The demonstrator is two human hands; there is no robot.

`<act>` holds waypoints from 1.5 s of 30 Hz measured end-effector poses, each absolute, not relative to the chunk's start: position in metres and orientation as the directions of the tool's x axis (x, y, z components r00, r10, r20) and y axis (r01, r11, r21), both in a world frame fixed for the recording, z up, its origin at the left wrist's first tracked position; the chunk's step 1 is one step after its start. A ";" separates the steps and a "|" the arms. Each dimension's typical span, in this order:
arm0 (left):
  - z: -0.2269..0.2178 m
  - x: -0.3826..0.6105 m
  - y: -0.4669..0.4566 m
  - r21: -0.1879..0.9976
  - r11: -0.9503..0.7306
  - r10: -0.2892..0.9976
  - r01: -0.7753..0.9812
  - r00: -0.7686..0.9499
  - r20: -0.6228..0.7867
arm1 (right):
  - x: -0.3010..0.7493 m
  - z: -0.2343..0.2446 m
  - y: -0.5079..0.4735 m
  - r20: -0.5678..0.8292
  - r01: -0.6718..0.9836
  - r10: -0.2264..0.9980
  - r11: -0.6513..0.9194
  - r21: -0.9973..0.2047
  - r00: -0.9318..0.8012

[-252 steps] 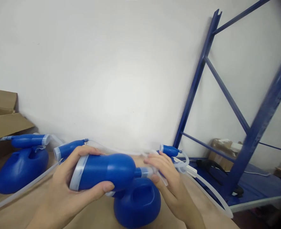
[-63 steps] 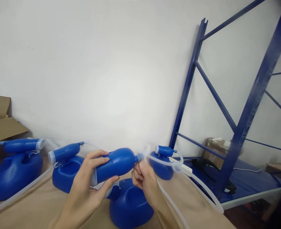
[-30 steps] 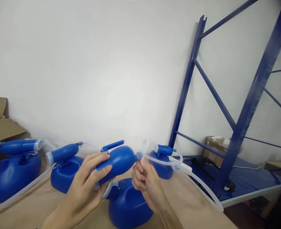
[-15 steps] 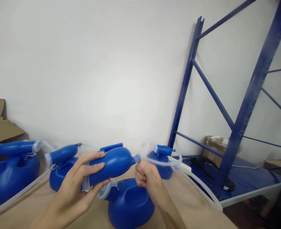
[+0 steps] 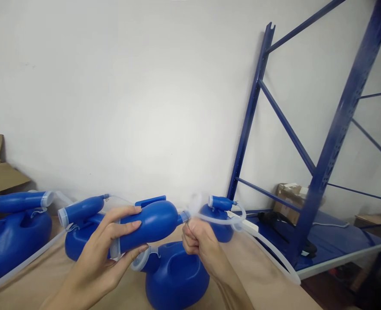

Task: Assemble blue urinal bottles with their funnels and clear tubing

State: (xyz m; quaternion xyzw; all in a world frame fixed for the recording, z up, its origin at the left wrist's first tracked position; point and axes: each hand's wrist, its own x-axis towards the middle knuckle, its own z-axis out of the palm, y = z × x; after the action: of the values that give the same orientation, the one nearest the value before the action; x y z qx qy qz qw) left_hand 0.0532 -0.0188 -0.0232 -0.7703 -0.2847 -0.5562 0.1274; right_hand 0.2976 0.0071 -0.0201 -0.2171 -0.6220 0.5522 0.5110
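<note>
I have the left hand wrapped around the wide end of the blue bulb-shaped piece, thumb on top and fingers curled underneath, holding it in the air, tilted with its narrow nozzle toward the right. The right hand is closed into a pinch right at that nozzle, where the clear tube meets it; I cannot tell whether the fingertips are on the tube end or on something small beside it, because that spot is blurred. The bulb hangs just above a blue jug standing on the brown table. As I see it, the main risk is at the joint: the tube looks soft and slippery, so a sideways pull could kink it or pop it off the nozzle. The long loop of the tube trails off the table's right edge near the blue rack, and its weight, or a snag on the frame, could drag the end out of the pinch. My left grip sits far back from the nozzle, so the bulb could twist in the palm under any push. A dropped bulb would strike the jug below and might tip it toward the other jugs to the left.
</note>
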 end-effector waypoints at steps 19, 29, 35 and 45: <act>-0.013 0.049 -0.027 0.434 -0.356 0.675 0.828 -0.093 0.732 | 0.356 -0.043 0.011 0.226 0.590 0.884 0.446 -0.673 -0.410; -0.039 0.119 -0.029 0.570 -0.250 0.927 0.783 0.022 0.376 | 0.357 -0.156 0.021 0.506 0.727 0.841 0.468 -0.502 -0.192; -0.071 0.122 -0.016 0.572 -0.271 0.909 0.774 0.010 0.417 | 0.333 -0.158 0.014 0.563 0.703 0.818 0.468 -0.535 -0.116; -0.134 0.149 0.024 0.606 -0.455 0.770 0.653 -0.053 0.636 | 0.321 -0.177 0.007 0.540 0.686 0.838 0.440 -0.580 -0.081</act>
State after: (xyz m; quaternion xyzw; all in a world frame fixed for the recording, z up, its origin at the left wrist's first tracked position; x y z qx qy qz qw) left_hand 0.1491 0.0243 -0.1342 -0.6856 -0.5189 -0.5073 -0.0577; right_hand 0.3206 0.0067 -0.1771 -0.5217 -0.7301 0.0881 0.4326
